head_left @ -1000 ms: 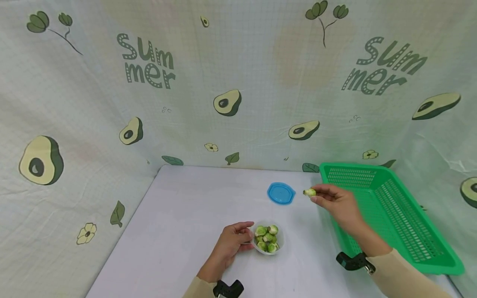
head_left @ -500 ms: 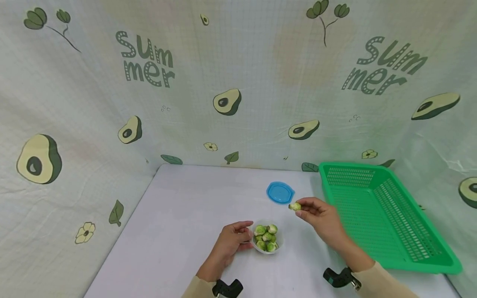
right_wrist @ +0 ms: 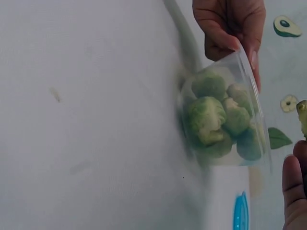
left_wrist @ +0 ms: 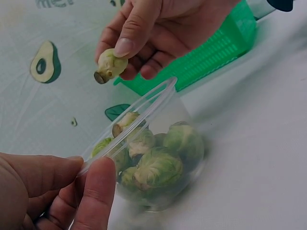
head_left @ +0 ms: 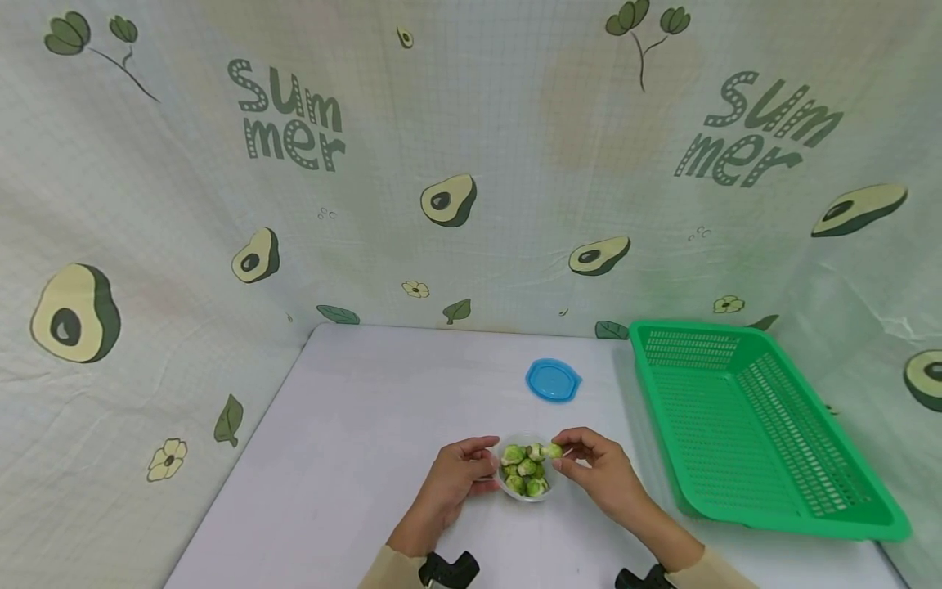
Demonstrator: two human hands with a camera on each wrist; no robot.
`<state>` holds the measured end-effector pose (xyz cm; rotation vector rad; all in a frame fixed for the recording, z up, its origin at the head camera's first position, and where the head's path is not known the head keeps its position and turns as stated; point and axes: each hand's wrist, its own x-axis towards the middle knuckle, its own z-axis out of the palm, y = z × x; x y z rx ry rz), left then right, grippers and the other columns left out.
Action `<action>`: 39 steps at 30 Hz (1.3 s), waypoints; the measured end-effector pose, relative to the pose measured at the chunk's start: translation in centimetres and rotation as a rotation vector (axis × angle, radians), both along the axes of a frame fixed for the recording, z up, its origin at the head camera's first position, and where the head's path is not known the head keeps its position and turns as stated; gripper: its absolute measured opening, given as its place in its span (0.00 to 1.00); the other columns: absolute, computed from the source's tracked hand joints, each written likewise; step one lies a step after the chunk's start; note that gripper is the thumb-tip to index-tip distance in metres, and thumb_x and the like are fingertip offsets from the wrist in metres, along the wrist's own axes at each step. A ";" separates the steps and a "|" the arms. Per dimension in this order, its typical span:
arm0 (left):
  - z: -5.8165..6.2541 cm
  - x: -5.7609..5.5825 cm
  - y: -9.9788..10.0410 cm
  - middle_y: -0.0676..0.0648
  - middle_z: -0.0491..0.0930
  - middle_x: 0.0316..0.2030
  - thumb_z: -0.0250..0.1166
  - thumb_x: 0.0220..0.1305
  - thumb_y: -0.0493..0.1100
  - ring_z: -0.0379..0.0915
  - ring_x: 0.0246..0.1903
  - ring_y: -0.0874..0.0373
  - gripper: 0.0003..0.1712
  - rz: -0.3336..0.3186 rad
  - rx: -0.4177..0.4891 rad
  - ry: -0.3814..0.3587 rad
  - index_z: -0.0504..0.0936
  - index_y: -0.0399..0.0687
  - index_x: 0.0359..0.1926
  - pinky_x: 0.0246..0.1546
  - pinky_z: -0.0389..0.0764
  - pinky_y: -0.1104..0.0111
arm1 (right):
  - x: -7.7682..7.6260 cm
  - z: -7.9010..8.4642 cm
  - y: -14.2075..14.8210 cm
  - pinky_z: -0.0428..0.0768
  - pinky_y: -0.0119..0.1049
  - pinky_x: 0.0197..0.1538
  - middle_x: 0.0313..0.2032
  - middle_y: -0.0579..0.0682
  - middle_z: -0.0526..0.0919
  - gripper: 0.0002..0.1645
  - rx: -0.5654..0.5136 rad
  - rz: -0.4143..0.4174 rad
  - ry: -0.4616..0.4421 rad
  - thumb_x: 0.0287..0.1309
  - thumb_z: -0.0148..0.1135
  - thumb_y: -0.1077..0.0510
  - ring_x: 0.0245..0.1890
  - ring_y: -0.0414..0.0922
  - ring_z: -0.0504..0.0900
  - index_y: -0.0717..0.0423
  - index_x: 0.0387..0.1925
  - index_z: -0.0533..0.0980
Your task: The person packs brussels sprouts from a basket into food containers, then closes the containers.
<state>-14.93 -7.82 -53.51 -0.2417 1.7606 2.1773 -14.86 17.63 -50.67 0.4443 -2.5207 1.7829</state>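
A clear plastic tub [left_wrist: 178, 111] stands on the table in front of the person, with several Brussels sprouts [left_wrist: 158, 168] inside. The left hand [head_left: 458, 476] pinches the tub's rim on its left side, thumb and fingertips right at the edge. Over the tub's right side, the right hand [head_left: 602, 473] holds one more Brussels sprout [left_wrist: 112, 64] between thumb and fingers. Its cut stem points down toward the tub in the left wrist view, where the sprout appears above the rim. Only a sliver of that sprout shows at the right edge of the right wrist view.
A blue lid [head_left: 553, 380] lies on the white table [head_left: 383, 401] behind the tub. A large green perforated basket [head_left: 743, 450] stands to the right, beyond the right hand. A cloth printed with avocados [head_left: 449, 200] hangs at the back and sides.
The right hand has moved left and toward the person, from beside the green basket to over the tub, carrying the Brussels sprout. The left hand has stayed at the tub.
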 end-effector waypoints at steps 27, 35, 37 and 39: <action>0.6 0.3 -0.1 0.50 0.78 0.38 0.68 0.67 0.28 0.81 0.35 0.60 0.27 0.000 0.001 -0.001 0.80 0.35 0.66 0.36 0.90 0.69 | 0.7 -2.5 -5.1 0.87 0.33 0.47 0.44 0.41 0.85 0.20 0.201 -0.003 0.397 0.47 0.81 0.71 0.47 0.41 0.82 0.51 0.41 0.87; 0.6 0.1 0.1 0.48 0.78 0.39 0.69 0.66 0.29 0.81 0.36 0.58 0.27 -0.002 -0.001 0.012 0.80 0.35 0.66 0.36 0.91 0.68 | 0.9 -2.4 -5.3 0.86 0.32 0.47 0.42 0.38 0.85 0.20 0.246 -0.049 0.350 0.44 0.83 0.70 0.46 0.39 0.82 0.51 0.40 0.89; 0.6 0.2 0.1 0.48 0.78 0.39 0.69 0.66 0.29 0.81 0.36 0.58 0.27 -0.002 -0.001 0.007 0.80 0.35 0.66 0.36 0.91 0.69 | 0.9 -2.4 -5.4 0.86 0.33 0.47 0.42 0.38 0.85 0.20 0.259 -0.053 0.340 0.43 0.83 0.70 0.46 0.39 0.82 0.52 0.40 0.89; 0.6 0.2 0.1 0.48 0.78 0.39 0.69 0.66 0.29 0.81 0.36 0.58 0.27 -0.001 0.000 0.005 0.81 0.35 0.66 0.36 0.91 0.69 | 0.9 -2.4 -5.4 0.86 0.33 0.47 0.42 0.38 0.85 0.20 0.271 -0.055 0.330 0.44 0.83 0.70 0.46 0.39 0.82 0.52 0.40 0.89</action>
